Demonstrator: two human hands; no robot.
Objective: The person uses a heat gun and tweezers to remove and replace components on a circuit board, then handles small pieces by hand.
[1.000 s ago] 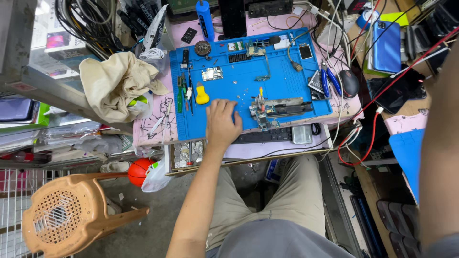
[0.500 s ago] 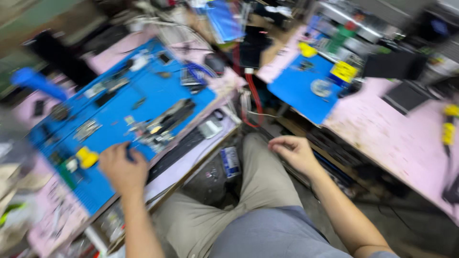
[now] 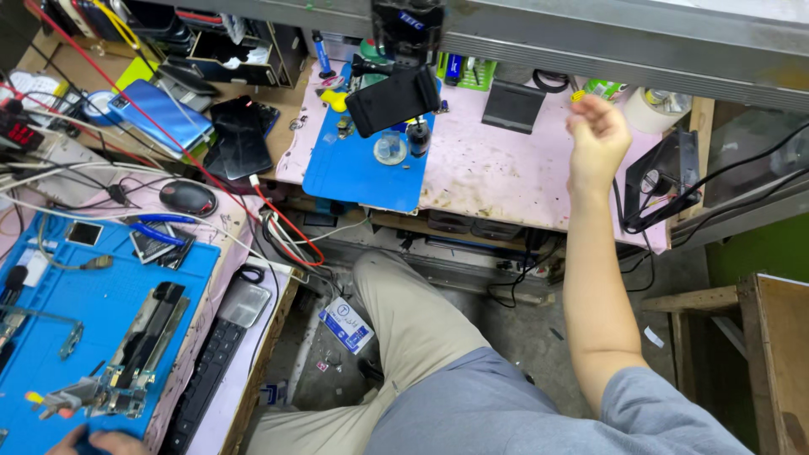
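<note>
Pink bench top [image 3: 506, 181] lies under the right hand [image 3: 597, 139], which is raised in the air with fingers loosely curled and holding nothing; it touches no object, and the nearest things are a roll of tape [image 3: 656, 108] at the back edge and a small black fan [image 3: 661, 184] standing just to its right; a dark stand [image 3: 516, 105] sits a little to its left. The tape roll looks light and stiff, easy to take by its outer rim or through the hole; the fan looks light too, with a trailing cable that could snag, so its frame is the safer place to hold, in my judgement. Further left on the same bench a blue mat [image 3: 354, 173] carries a small bottle [image 3: 419, 137] and a round dish [image 3: 390, 149], with a black phone [image 3: 392, 99] clamped above them. The left hand [image 3: 99, 441] shows only at the bottom edge, resting on a second blue mat [image 3: 93, 303] on the near desk; whether it grips anything I cannot tell; just above it is a metal clamp [image 3: 109, 394] holding a slim part, likely fragile; blue pliers [image 3: 160, 229], a mouse [image 3: 188, 198] and a keyboard [image 3: 202, 383] lie around.
</note>
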